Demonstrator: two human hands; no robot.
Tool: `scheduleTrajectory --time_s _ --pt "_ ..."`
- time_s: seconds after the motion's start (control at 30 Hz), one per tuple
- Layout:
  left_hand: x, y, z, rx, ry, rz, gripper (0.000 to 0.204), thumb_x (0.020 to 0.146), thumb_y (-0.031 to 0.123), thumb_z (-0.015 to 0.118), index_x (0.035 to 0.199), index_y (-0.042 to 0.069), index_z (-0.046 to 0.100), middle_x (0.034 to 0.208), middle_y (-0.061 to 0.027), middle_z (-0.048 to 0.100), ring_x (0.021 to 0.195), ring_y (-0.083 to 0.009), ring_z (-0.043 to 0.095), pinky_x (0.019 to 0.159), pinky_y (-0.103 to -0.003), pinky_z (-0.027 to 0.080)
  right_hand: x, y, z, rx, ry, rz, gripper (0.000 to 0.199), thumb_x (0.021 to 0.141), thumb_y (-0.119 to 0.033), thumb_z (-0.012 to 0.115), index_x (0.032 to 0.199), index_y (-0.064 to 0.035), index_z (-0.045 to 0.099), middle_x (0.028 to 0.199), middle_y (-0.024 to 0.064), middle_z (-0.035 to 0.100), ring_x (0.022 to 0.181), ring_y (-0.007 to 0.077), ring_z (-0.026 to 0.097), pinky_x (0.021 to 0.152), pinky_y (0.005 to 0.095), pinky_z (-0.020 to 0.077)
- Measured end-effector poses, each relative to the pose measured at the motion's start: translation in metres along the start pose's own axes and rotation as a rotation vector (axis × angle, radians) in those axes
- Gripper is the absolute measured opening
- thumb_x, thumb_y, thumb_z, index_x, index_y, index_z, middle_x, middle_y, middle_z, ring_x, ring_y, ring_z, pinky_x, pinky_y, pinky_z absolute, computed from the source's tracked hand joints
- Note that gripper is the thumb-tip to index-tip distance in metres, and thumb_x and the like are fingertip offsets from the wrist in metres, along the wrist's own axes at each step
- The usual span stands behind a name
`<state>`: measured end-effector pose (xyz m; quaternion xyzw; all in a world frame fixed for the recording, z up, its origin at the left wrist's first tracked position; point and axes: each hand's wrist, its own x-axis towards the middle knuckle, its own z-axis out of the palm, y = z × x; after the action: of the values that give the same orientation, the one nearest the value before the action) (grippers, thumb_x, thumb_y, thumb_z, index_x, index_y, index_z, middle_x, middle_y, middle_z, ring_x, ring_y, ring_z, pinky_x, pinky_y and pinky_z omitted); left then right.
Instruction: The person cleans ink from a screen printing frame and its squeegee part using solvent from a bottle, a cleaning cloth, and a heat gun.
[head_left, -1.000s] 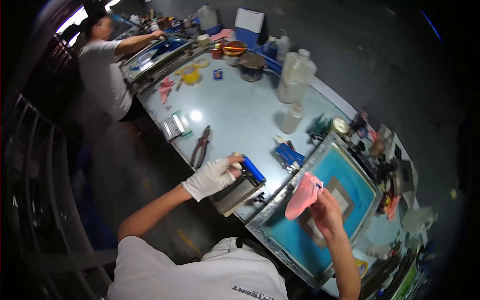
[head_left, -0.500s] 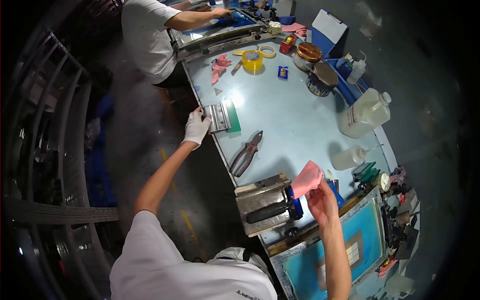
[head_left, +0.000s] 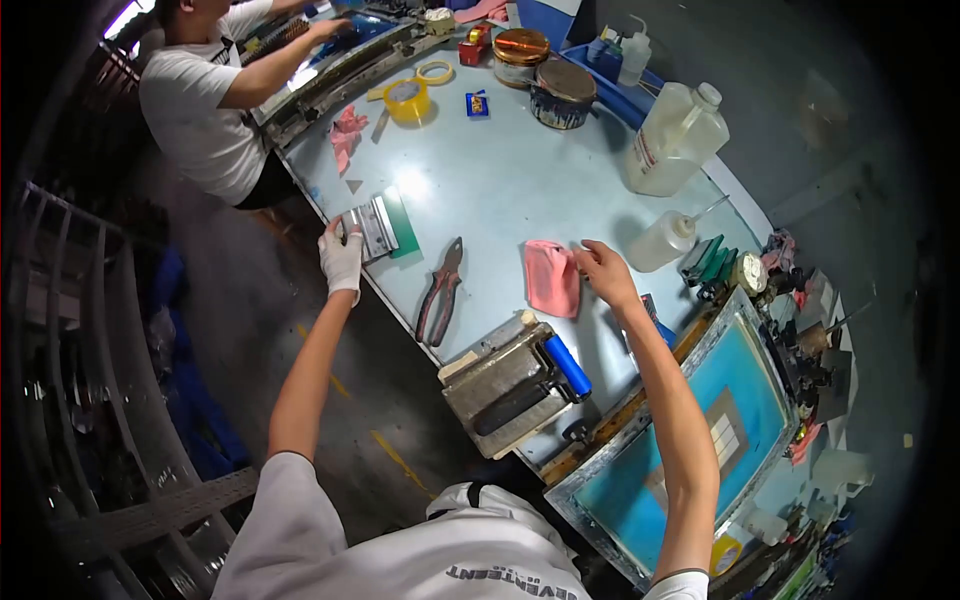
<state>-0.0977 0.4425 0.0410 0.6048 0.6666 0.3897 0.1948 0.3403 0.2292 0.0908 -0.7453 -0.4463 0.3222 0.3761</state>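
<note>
The gloved left hand (head_left: 342,255) grasps a metal-handled squeegee (head_left: 375,226) at the tabletop (head_left: 480,180) edge; its fingers are partly hidden. Pliers (head_left: 440,290) lie between. The right hand (head_left: 603,270) pinches the pink cloth (head_left: 552,278), which lies flat, left of the grip.

Pale blue tabletop (head_left: 500,180) running diagonally, glare spot near its left edge. Dark concrete floor (head_left: 300,330) alongside, crossed by a yellow line (head_left: 385,450). Metal racking (head_left: 60,330) at left. Bright window (head_left: 128,15) top left.
</note>
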Motion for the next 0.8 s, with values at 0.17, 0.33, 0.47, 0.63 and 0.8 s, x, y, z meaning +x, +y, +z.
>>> scheduleTrajectory --time_s 0.17,0.33,0.47,0.63,0.8 --pt "0.003 -0.021 -0.007 0.023 0.047 0.035 0.053 0.092 0.038 0.071 0.137 0.012 0.059 0.126 -0.0205 0.058 0.118 -0.0369 0.059 0.103 -0.042 0.046 -0.022 -0.026 0.009 0.187 -0.010 0.082 0.055 0.101 -0.038 0.062 0.137 0.0038 0.057 0.123 0.0176 0.069 0.106 0.0244 0.068 0.095 0.0347 0.0516" --pt "0.013 -0.023 -0.022 0.030 0.039 -0.017 0.052 0.092 0.038 0.071 0.136 0.012 0.060 0.124 -0.0186 0.057 0.111 -0.0342 0.061 0.097 -0.043 0.049 -0.049 -0.063 -0.014 1.020 -0.122 0.200 0.052 0.106 -0.032 0.056 0.143 0.0029 0.049 0.139 0.0163 0.057 0.121 0.0247 0.059 0.104 0.0401 0.0499" --pt "0.002 -0.002 -0.022 -0.018 0.007 -0.058 0.052 0.092 0.037 0.071 0.138 0.014 0.058 0.124 -0.0185 0.057 0.112 -0.0352 0.060 0.097 -0.043 0.049 -0.053 -0.069 -0.013 1.069 -0.125 0.198 0.052 0.107 -0.032 0.053 0.146 0.0021 0.045 0.142 0.0168 0.053 0.123 0.0247 0.057 0.106 0.0394 0.0488" --pt "0.014 -0.006 -0.033 0.256 0.009 0.189 0.053 0.092 0.033 0.070 0.138 0.010 0.057 0.128 -0.0196 0.057 0.121 -0.0366 0.055 0.105 -0.044 0.043 -0.051 -0.070 0.004 0.789 -0.156 0.074 0.053 0.108 -0.032 0.051 0.149 -0.0001 0.043 0.147 0.0173 0.049 0.129 0.0245 0.053 0.110 0.0416 0.0467" --pt "-0.058 0.118 -0.008 -0.245 -0.539 0.688 0.043 0.090 0.009 0.071 0.131 0.004 0.059 0.115 -0.0167 0.062 0.102 -0.0274 0.064 0.090 -0.036 0.054 -0.058 -0.084 -0.005 1.075 -0.205 0.195 0.051 0.109 -0.031 0.045 0.151 -0.0019 0.040 0.148 0.0180 0.048 0.131 0.0280 0.052 0.112 0.0480 0.0459"
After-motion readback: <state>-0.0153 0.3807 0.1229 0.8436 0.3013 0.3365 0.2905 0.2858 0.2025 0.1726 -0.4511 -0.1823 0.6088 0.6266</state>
